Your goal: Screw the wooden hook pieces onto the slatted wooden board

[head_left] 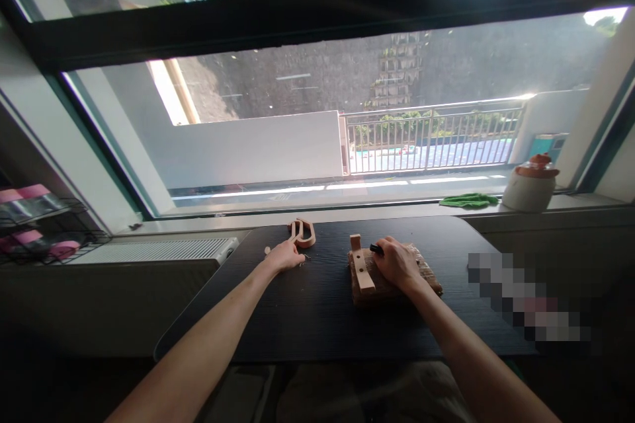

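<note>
My left hand (284, 256) rests low over the dark table, its fingers pinched together; thin, tiny bits show at the fingertips, too small to name. Just beyond it lies a looped light-wood piece (308, 236). My right hand (397, 261) is closed around a black-ended tool (376, 249), most of it hidden in the fist. That hand lies on a rough brown wooden block (429, 272). Along the block's left side lies a pale wooden strip (362, 268) with two dark holes and an upturned far end.
The black table (278, 324) stands against a window sill. On the sill are a green cloth (469, 201) and a white jar with an orange-brown lid (530, 186). A radiator (173, 251) and a wire rack (30, 221) are at left. A blurred patch covers the table's right edge.
</note>
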Action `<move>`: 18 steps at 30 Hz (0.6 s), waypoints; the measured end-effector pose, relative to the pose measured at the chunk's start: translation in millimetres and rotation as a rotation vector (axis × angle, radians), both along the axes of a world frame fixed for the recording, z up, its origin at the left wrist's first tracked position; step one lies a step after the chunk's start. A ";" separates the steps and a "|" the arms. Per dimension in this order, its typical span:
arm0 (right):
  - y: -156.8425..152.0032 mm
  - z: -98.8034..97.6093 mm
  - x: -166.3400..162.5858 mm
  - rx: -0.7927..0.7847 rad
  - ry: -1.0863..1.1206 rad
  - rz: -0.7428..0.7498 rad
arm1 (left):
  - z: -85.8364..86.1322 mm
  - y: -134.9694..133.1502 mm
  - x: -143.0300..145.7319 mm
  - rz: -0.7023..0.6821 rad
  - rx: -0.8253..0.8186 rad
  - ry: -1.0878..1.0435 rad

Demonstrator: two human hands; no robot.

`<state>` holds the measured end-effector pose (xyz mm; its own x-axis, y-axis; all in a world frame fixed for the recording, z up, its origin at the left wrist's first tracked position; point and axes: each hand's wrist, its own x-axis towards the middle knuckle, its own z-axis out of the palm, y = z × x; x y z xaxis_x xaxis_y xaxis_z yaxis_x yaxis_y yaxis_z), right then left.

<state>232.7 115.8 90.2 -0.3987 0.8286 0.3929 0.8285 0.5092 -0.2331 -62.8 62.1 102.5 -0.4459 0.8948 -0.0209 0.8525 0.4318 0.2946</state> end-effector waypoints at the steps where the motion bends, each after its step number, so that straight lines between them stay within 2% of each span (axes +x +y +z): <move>1: 0.2 -0.5 -0.2 0.005 -0.003 0.000 | -0.1 0.1 0.5 0.001 -0.002 0.002; 7: 1.7 -2.3 1.5 0.035 -0.006 0.019 | -0.2 0.0 8.6 0.015 -0.012 0.002; 10: 1.9 -2.1 1.9 0.036 -0.007 0.017 | 5.8 -2.6 12.1 0.018 -0.010 0.000; 15: 2.0 -1.9 1.6 0.030 0.006 0.019 | 32.5 -14.3 23.0 -0.036 0.040 -0.002; 18: 1.4 -1.1 2.6 0.005 0.019 0.022 | 49.8 -24.3 47.8 -0.147 0.067 -0.044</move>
<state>235.3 117.2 89.1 -0.4095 0.8175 0.4049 0.8123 0.5288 -0.2461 -14.9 37.7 152.3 -0.3097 0.9505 0.0244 0.8907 0.2810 0.3574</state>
